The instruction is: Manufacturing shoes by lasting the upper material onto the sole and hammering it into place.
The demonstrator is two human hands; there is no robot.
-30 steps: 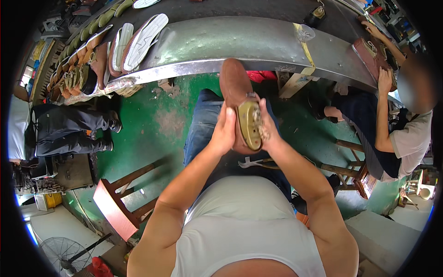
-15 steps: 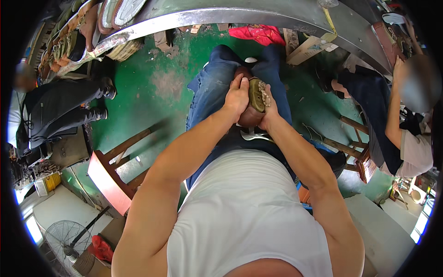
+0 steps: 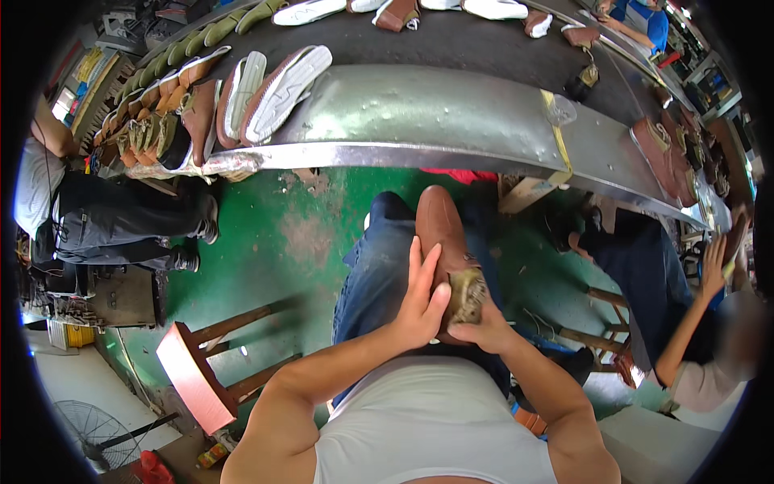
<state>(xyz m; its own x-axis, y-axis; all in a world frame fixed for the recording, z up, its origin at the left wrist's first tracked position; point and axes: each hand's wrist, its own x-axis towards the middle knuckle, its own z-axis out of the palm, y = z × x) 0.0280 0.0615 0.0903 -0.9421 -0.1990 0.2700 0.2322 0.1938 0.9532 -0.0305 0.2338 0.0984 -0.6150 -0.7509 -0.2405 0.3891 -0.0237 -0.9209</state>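
Observation:
A brown leather shoe upper (image 3: 442, 216) lies over my lap with its rounded toe pointing away from me. Its opening shows an olive lining and pale laces (image 3: 468, 297). My right hand (image 3: 488, 329) grips the heel end, thumb across the opening. Against the shoe's left side rests my left hand (image 3: 421, 302), its fingers stretched out and apart from the thumb. The underside of the shoe is hidden.
A metal-edged workbench (image 3: 435, 101) crosses ahead, bearing white-soled shoes (image 3: 286, 93) and rows of shoe uppers. Co-workers sit at left (image 3: 121, 214) and right (image 3: 645, 250). A wooden stool (image 3: 193, 375) stands at my left, a fan (image 3: 89, 436) behind it.
The view has tilted up, bringing the bench top into sight. The shoe's toe now stretches further forward. My left fingers have straightened from their wrap, while my right hand keeps its grip.

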